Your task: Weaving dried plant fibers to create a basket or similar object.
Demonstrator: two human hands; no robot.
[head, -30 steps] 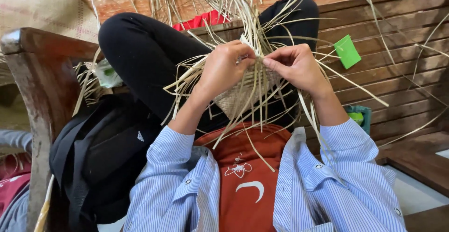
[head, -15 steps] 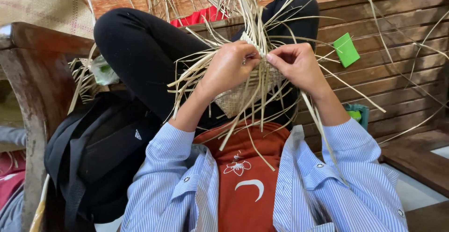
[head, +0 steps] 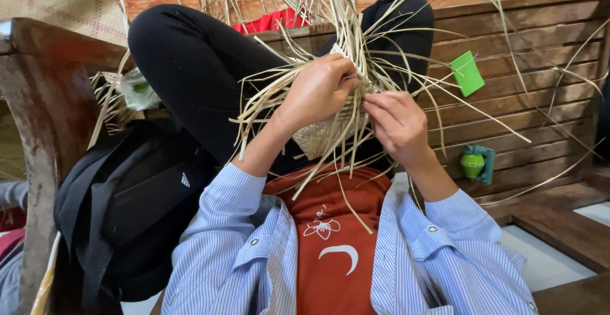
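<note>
Both hands weaving a small pale straw basket on the lap.

The left hand (head: pixel 318 92) and right hand (head: pixel 397 124) are closed, each pinching thin dry straw strips (head: pixel 346 22) at the small pale woven straw basket (head: pixel 324 138). Only its base looks woven; many long strips still splay loose, crowding the hands. A black backpack (head: pixel 127 207) lies beside, a green card (head: pixel 467 73) on the wooden slatted bench (head: pixel 546 48).
</note>
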